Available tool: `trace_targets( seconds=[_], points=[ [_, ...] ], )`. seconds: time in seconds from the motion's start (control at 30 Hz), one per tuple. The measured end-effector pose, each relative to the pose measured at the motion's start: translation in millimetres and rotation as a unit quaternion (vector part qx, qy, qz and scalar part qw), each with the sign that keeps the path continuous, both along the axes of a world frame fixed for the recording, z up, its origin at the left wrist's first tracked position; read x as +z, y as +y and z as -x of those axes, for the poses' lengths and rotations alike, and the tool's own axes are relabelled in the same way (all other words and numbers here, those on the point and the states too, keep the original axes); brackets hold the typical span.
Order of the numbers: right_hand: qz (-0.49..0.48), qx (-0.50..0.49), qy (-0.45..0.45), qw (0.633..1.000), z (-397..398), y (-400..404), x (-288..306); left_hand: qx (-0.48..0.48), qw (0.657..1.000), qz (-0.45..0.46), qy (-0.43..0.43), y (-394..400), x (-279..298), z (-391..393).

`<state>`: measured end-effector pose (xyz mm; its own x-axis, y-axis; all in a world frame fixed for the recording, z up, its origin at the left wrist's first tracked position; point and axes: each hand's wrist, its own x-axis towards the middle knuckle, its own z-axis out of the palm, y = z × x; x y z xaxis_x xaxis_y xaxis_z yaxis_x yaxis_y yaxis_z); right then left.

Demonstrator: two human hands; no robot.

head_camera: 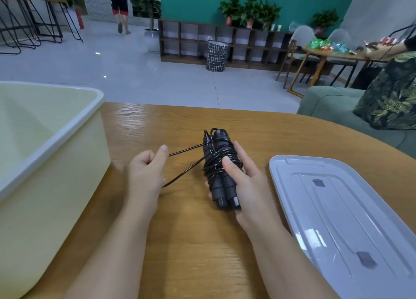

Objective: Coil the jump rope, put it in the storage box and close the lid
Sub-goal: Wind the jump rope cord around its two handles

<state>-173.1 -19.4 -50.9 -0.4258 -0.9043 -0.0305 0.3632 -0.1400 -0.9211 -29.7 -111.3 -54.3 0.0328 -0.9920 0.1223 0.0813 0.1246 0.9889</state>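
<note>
Right hand (pixel 242 181) clamps the two dark foam handles (pixel 222 186) together above the wood-grain table (pixel 180 242), thumb pressing the wound black cord. Left hand (pixel 146 170) is fisted on the remaining loop of glossy jump rope (pixel 186 163), drawn taut. Coiling is judged nearly complete; next, wrap and tuck that loop. The grey moulded lid (pixel 337 208) lies flat at right; the cream plastic storage box (pixel 51 141) stands open at left.

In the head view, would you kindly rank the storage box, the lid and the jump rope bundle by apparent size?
Largest to smallest:
1. storage box, though cropped and near the camera
2. lid, also cropped
3. jump rope bundle, clearly smallest
</note>
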Motion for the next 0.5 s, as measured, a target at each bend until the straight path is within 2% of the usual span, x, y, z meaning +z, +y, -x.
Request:
trace_targets(
  seconds=[0.07,0.2,0.27,0.33,0.43,0.5],
  points=[
    [0.006,0.004,-0.016,1.000,-1.0,2.5,2.3,-0.008,0.999,-0.019,-0.033,-2.0,-5.6,-2.2],
    [0.054,0.047,-0.101,0.992,-0.6,9.5,8.4,-0.027,0.989,0.076,-0.124,9.3,-5.7,0.6],
    [0.083,0.094,-0.166,0.978,-3.6,13.5,10.1,-0.031,0.982,0.101,-0.155,14.9,-1.8,3.0],
    [0.099,0.142,-0.216,0.961,-8.5,17.1,11.2,-0.036,0.981,0.090,-0.165,16.8,2.5,3.8],
    [0.097,0.180,-0.221,0.954,-13.1,20.7,15.5,-0.049,0.970,0.064,-0.229,22.0,11.3,-1.3],
    [0.087,0.183,-0.188,0.961,-14.3,21.6,22.8,-0.042,0.950,0.091,-0.296,23.6,17.9,-7.5]
  ],
)
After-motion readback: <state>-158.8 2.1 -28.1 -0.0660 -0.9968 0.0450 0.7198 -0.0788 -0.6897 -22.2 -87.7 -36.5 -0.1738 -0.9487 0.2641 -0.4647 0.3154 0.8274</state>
